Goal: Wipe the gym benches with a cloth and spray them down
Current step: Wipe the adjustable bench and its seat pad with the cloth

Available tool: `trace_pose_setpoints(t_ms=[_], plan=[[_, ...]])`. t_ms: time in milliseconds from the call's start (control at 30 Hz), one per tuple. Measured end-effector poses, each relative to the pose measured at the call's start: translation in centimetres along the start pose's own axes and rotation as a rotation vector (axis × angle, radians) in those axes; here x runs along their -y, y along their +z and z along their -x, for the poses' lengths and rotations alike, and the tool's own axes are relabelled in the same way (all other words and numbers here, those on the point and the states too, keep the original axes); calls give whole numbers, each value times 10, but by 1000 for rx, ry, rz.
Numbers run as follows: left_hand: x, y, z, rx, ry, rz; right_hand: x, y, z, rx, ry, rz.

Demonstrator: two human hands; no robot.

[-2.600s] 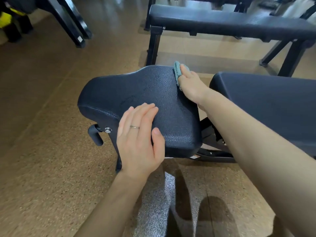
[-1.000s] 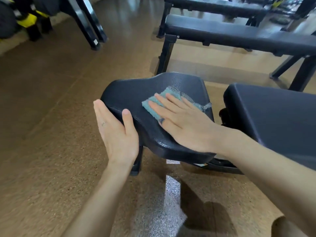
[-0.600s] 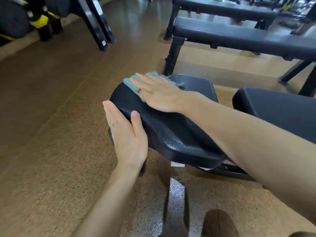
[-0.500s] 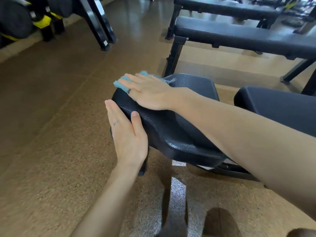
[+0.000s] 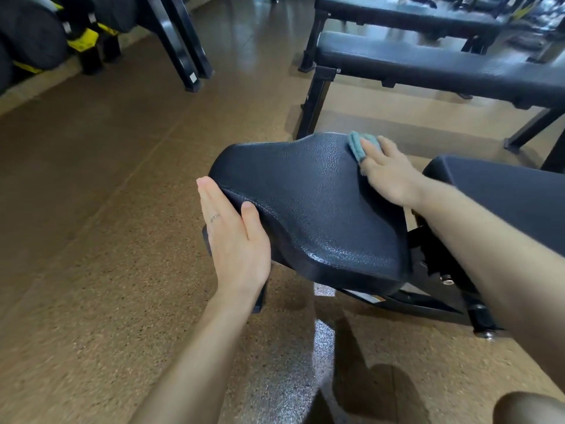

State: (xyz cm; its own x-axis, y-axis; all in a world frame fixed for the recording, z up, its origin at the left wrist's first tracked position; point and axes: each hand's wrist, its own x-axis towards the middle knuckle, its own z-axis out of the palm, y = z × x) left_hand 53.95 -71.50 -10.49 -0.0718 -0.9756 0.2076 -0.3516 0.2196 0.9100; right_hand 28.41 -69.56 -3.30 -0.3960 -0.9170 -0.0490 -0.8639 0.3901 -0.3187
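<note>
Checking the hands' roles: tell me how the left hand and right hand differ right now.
The left hand rests bare against the seat pad's near-left edge; the right hand presses a teal cloth on its far-right edge. The left wears a ring; none shows on the right. Both lie flat-fingered on the pad.

The seat pad [image 5: 308, 209] is black vinyl with a pebbled grain and a faint sheen (brightest along its near edge). The cloth [image 5: 358, 145] is teal, soft and fuzzy. The frame [image 5: 428, 307] is matt black metal. The floor [image 5: 91, 301] is speckled brown, grainy close by, glossy farther off.
</note>
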Motion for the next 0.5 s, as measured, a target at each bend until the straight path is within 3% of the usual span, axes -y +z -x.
trace_pose_setpoints(t_ms=[200,500], plan=[[3,1,0,2,12,1,14,20,107,-104,82,-192],[6,-4,-1,25,32,-38,-11,1,-34,-62,263,-444]])
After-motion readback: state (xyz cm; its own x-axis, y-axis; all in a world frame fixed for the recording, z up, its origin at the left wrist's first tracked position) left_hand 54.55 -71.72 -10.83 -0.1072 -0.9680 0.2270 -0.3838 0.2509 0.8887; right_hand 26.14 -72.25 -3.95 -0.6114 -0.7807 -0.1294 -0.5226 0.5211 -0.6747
